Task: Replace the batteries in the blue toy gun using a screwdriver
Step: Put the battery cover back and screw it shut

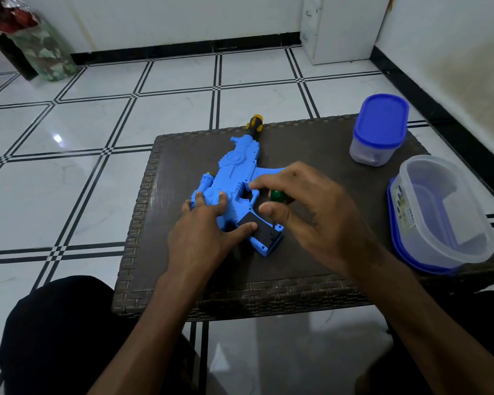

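1. We work on a dark woven counter [311, 143]. It carries the blue toy gun [234, 178], lying flat near its middle with the muzzle pointing away from us, and two plastic containers on the right: a lidded one [378, 129] and an open one [442, 212]. A wide sweep of the right arm could knock either container off the edge.
2. The left hand [200, 232] lies spread and flat on the gun body, thumb on the black battery cover [254, 225]. If this pressure eases, we judge that the gun could rotate under the driving torque.
3. The right hand [300, 206] curls its fingers round the green handle of the screwdriver [278, 196], which stands roughly upright with its tip at the cover's corner. If the shaft tilts, the tip may slip out and strip the screw head or jab the left thumb just beside it.
4. The screw itself is too small to see. Once freed, it could roll off the counter onto the tiled floor [97, 109].
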Action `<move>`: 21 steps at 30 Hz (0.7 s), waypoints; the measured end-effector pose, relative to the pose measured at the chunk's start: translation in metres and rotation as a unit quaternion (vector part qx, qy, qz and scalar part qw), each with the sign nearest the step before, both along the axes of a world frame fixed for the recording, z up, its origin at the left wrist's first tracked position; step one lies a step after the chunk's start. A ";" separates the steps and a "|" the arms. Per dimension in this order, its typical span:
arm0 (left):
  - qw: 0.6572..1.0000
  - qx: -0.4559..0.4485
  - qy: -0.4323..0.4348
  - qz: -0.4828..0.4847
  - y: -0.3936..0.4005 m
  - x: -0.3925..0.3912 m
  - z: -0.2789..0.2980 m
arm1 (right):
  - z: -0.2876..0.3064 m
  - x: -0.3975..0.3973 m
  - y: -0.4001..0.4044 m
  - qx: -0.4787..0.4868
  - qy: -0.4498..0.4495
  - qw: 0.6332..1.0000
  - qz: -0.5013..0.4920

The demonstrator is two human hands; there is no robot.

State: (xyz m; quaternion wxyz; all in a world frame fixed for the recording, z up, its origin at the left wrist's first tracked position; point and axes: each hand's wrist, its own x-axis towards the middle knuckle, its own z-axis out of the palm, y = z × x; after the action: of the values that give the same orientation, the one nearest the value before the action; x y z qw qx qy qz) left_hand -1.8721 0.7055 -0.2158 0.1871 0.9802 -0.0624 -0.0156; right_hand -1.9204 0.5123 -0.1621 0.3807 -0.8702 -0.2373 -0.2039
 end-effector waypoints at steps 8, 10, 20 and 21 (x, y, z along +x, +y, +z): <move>1.000 -0.005 0.003 0.003 -0.001 -0.001 0.001 | 0.000 -0.002 0.001 0.033 -0.001 0.999 -0.003; 1.000 -0.004 0.004 0.002 0.000 -0.001 0.002 | 0.001 -0.002 0.001 0.020 -0.005 1.000 -0.007; 1.000 -0.006 0.004 0.003 0.000 0.001 -0.001 | 0.002 -0.003 0.002 0.054 0.020 0.998 0.028; 1.000 -0.005 0.003 0.002 0.001 0.001 -0.001 | 0.002 -0.003 0.002 0.048 0.018 0.998 0.021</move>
State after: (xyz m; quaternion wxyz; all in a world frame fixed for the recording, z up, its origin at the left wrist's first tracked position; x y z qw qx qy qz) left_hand -1.8710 0.7060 -0.2172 0.1926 0.9793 -0.0596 -0.0182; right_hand -1.9231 0.5143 -0.1605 0.4306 -0.8492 -0.2386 -0.1912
